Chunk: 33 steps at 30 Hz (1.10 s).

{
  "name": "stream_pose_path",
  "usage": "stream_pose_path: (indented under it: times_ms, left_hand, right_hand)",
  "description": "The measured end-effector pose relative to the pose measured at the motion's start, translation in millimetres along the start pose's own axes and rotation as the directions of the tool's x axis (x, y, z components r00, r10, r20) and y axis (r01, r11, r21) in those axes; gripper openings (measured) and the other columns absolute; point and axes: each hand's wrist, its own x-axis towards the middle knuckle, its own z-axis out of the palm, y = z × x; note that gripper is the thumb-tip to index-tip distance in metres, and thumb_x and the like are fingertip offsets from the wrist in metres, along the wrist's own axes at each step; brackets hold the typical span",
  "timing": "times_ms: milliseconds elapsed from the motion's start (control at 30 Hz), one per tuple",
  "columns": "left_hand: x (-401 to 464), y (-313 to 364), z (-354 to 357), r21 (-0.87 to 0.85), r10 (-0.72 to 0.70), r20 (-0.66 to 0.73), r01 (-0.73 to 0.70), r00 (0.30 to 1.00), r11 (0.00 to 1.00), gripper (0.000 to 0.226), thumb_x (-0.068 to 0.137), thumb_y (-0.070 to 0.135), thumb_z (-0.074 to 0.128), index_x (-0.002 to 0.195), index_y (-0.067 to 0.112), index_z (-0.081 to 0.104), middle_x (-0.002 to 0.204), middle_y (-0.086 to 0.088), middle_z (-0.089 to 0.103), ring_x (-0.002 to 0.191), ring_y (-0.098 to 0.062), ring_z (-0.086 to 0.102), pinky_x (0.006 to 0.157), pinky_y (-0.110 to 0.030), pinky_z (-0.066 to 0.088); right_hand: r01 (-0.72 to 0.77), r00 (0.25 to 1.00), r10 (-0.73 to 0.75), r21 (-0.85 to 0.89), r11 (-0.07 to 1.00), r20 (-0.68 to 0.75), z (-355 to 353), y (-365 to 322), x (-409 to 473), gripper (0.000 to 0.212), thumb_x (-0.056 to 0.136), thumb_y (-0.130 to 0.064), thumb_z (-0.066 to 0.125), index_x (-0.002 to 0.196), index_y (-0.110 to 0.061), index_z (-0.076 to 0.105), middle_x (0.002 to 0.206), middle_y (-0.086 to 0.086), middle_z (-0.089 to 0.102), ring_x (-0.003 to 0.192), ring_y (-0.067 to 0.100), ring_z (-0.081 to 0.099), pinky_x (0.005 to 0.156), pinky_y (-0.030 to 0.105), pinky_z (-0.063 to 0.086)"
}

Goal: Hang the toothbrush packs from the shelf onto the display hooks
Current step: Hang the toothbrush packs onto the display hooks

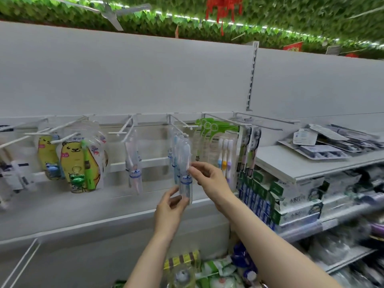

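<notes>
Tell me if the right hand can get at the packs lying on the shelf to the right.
Probably yes. The packs lie uncovered on top of the shelf, on the right hand's side, with nothing between. But that hand is pinching the clear pack, so it must let go first.

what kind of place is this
Most likely a shop's dental-care aisle: toothbrush packs hang on white display hooks, stacked toothpaste boxes fill the shelving to the right, and more packs lie on the shelf above them.

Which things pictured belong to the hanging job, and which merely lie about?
Job: clear blue toothbrush pack, white wire display hook, grey shelf's flat packs, left hand, right hand.
Idle: yellow bear pouches, white-green toothpaste boxes.
</notes>
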Motion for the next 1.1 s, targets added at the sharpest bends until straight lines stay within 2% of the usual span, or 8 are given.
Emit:
stream_pose_path:
  times_ms: [133, 267, 367, 433, 533, 700, 833, 1100]
  left_hand:
    - [-19, -24, 30, 0.103, -0.198, -0.108, 0.21, 0.974, 0.972, 0.065, 0.086, 0.03, 0.074, 0.14, 0.011, 0.043, 0.13, -0.013, 0.059, 0.113, -0.028, 0.059, 0.1, -0.04, 0.046]
    - [-47, -10, 88, 0.286, -0.203, -0.087, 0.219, 0.975, 0.933, 0.07, 0.084, 0.035, 0.075, 0.142, 0.01, 0.043, 0.139, -0.013, 0.056, 0.125, -0.029, 0.055, 0.103, -0.039, 0.044]
    - [-69, 15, 147, 0.467, -0.082, 0.073, 0.039, 0.994, 0.884, 0.066, 0.085, 0.038, 0.074, 0.14, 0.017, 0.046, 0.141, -0.006, 0.054, 0.128, -0.024, 0.052, 0.105, -0.04, 0.045]
    - [-83, 36, 190, 0.566, -0.01, 0.219, -0.119, 0.976, 0.816, 0.062, 0.085, 0.038, 0.073, 0.138, 0.02, 0.048, 0.139, -0.003, 0.055, 0.127, -0.021, 0.052, 0.104, -0.038, 0.045]
    - [-97, 69, 254, 0.649, 0.052, 0.414, -0.335, 0.909, 0.684, 0.064, 0.085, 0.037, 0.073, 0.141, 0.023, 0.045, 0.138, -0.002, 0.053, 0.124, -0.02, 0.053, 0.101, -0.036, 0.046]
    - [-116, 125, 346, 0.667, 0.184, 0.576, -0.588, 0.796, 0.457, 0.064, 0.087, 0.041, 0.07, 0.142, 0.025, 0.043, 0.14, -0.004, 0.05, 0.129, -0.023, 0.049, 0.106, -0.039, 0.042]
    - [-124, 167, 411, 0.622, 0.293, 0.626, -0.69, 0.722, 0.371, 0.059, 0.09, 0.044, 0.066, 0.142, 0.027, 0.043, 0.142, -0.003, 0.048, 0.128, -0.023, 0.049, 0.104, -0.04, 0.044]
    - [-102, 196, 530, 0.538, 0.363, 0.688, -0.777, 0.629, 0.327, 0.055, 0.089, 0.051, 0.062, 0.136, 0.024, 0.05, 0.137, -0.002, 0.053, 0.125, -0.021, 0.051, 0.103, -0.038, 0.043]
  right_hand:
    - [-0.107, 0.994, 0.109, -0.138, 0.985, 0.004, -47, 26, -17, 0.037, 0.094, -0.028, 0.069, 0.127, -0.011, 0.065, 0.114, -0.001, 0.07, 0.099, 0.005, 0.064, 0.076, 0.011, 0.05]
    - [-0.197, 0.973, 0.229, -0.402, 0.894, 0.032, -136, 50, -39, 0.042, 0.092, -0.035, 0.07, 0.129, -0.015, 0.063, 0.118, -0.005, 0.067, 0.105, 0.008, 0.062, 0.087, 0.022, 0.05]
    - [-0.166, 0.964, 0.263, -0.7, 0.694, 0.032, -223, 58, -55, 0.049, 0.091, -0.039, 0.068, 0.132, -0.013, 0.06, 0.128, 0.003, 0.064, 0.108, 0.016, 0.06, 0.088, 0.026, 0.046]
    - [-0.139, 0.953, 0.3, -0.837, 0.53, 0.031, -285, 54, -64, 0.054, 0.092, -0.04, 0.066, 0.137, -0.013, 0.056, 0.137, 0.006, 0.06, 0.119, 0.022, 0.059, 0.097, 0.032, 0.047]
    - [-0.09, 0.957, 0.29, -0.93, 0.356, 0.018, -371, 35, -79, 0.053, 0.094, -0.039, 0.064, 0.139, -0.014, 0.055, 0.139, 0.007, 0.06, 0.122, 0.025, 0.059, 0.098, 0.036, 0.048]
    - [-0.025, 0.986, 0.164, -0.978, 0.208, 0.01, -483, -7, -109, 0.053, 0.094, -0.041, 0.064, 0.14, -0.017, 0.052, 0.14, 0.008, 0.055, 0.126, 0.028, 0.052, 0.098, 0.037, 0.045]
    - [-0.021, 0.999, 0.049, -0.977, 0.213, -0.011, -552, -27, -122, 0.052, 0.093, -0.042, 0.065, 0.139, -0.02, 0.052, 0.139, 0.006, 0.053, 0.122, 0.026, 0.055, 0.1, 0.038, 0.047]
    - [-0.071, 0.993, -0.065, -0.947, 0.313, -0.096, -666, -18, -112, 0.05, 0.094, -0.05, 0.061, 0.138, -0.027, 0.053, 0.143, 0.001, 0.051, 0.128, 0.021, 0.05, 0.103, 0.04, 0.045]
